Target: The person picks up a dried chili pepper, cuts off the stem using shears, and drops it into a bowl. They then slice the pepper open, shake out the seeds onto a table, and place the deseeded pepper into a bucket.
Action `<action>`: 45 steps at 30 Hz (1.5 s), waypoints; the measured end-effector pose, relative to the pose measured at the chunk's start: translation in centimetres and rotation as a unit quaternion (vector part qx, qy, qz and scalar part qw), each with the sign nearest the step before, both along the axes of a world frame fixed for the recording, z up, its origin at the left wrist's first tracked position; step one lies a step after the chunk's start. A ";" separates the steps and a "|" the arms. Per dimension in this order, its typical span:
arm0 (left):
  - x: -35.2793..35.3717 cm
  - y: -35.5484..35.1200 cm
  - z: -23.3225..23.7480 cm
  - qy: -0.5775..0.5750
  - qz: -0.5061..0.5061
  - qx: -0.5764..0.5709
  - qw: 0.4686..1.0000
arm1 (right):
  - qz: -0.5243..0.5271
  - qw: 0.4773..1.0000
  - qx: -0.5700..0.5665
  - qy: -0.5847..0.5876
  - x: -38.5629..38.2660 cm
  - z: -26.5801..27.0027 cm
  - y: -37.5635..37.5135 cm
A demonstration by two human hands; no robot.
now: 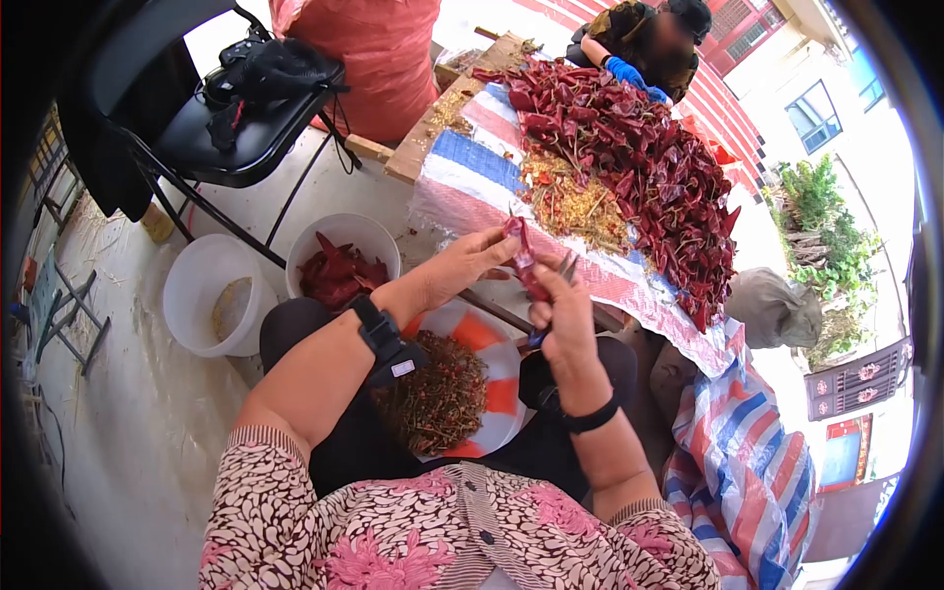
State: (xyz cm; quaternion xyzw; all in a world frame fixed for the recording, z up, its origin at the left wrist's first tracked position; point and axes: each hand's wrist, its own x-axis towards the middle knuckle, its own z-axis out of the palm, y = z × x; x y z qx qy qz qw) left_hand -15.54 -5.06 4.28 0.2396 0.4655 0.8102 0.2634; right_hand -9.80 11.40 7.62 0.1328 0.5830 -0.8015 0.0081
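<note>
My left hand (pixel 472 258) pinches one end of a dried red chili (pixel 523 258) above the near edge of the table. My right hand (pixel 565 310) holds scissors (pixel 567 265), whose blades point up beside the chili, and its fingers also touch the chili's lower end. Beyond my hands, a large heap of dried red chilies (pixel 629 147) covers the striped sheet (pixel 477 162), with yellow seeds and scraps (pixel 580 202) along its near side. Between my knees stands a basin (pixel 503 379) with stems and bits (pixel 442 393) in it.
A white bucket (pixel 388 236) with red chili pieces and a second pale bucket (pixel 187 295) stand at left. Behind them are a black chair (pixel 246 167) and a big red sack (pixel 379 69). Across the table is a person with a blue glove (pixel 629 74). Striped sheeting (pixel 747 452) hangs at right.
</note>
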 end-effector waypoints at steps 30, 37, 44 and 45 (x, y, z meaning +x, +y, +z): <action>2.4 -3.1 2.5 -0.036 -0.115 -0.005 0.993 | 0.066 0.945 0.221 0.231 1.3 2.3 -2.2; 2.1 -3.6 2.3 0.006 -0.141 -0.005 0.990 | 0.117 0.970 -0.211 0.014 1.7 2.0 -1.6; 2.4 -3.7 1.6 0.099 -0.130 -0.076 0.984 | 0.231 0.831 -0.501 -0.070 1.0 -0.3 -0.8; 2.7 -3.7 1.6 0.096 -0.106 -0.084 0.986 | 0.202 0.867 -0.455 -0.035 1.3 0.5 -1.0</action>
